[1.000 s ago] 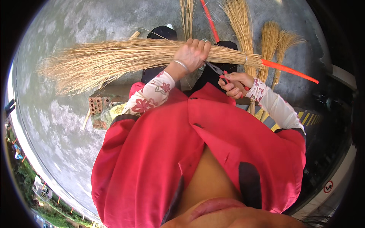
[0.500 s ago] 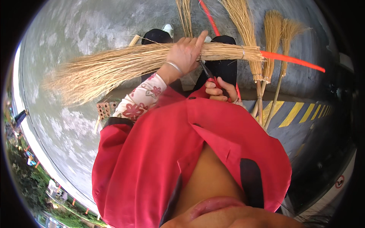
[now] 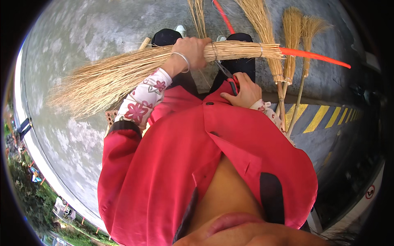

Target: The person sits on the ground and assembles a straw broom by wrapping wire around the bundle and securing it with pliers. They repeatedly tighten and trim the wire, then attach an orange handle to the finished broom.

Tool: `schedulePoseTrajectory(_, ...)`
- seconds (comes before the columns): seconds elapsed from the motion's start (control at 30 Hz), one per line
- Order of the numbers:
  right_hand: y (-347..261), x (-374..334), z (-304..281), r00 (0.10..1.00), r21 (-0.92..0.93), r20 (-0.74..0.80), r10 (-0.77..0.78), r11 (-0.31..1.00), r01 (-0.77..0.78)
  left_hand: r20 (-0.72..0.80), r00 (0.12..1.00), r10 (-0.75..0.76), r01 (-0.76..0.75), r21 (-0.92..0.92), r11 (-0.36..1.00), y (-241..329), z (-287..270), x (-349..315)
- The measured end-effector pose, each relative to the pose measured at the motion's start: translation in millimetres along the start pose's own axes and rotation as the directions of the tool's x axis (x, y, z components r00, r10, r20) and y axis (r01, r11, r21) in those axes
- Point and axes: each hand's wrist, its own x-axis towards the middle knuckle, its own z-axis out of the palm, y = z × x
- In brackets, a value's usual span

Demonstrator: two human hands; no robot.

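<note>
A straw broom [image 3: 119, 74] lies crosswise over my knees, its bristles fanning out to the left and an orange-red handle [image 3: 316, 56] leaving its bound end on the right. My left hand [image 3: 192, 52] is wrapped over the straw near the middle. Just right of that hand, a thin wire [image 3: 214, 50] rings the bundle. My right hand [image 3: 247, 91] is closed on red-handled pliers [image 3: 230, 76], back of the hand up. The pliers' jaws reach the wire at the broom's near edge; whether they grip it is too small to tell.
Several brooms [image 3: 292, 37] lean or lie at the right beyond my knees. Another straw bundle [image 3: 198, 18] and an orange-red pole [image 3: 223, 16] are ahead. A perforated brick [image 3: 111, 117] lies left of me. A yellow-striped edge [image 3: 316, 119] runs at the right.
My left hand has slid slightly left along the straw, its pointing finger now folded down. My right hand has turned over, back upward, around the pliers, whose jaws stay by the wire.
</note>
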Motion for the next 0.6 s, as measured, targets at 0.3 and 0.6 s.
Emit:
schedulePoseTrajectory(0.3, -4, 1, 2, 0.999, -0.216, -0.032, 0.007, 0.976, -0.013, 0.028, 1.0, -0.005, 0.003, 0.062, 0.998, 0, -2, 3)
schedulePoseTrajectory(0.6, 17, 12, -4, 0.873, 0.483, 0.472, 0.122, 0.793, -0.371, -0.159, 0.986, 0.042, -0.033, 0.061, 0.998, -4, 19, -5)
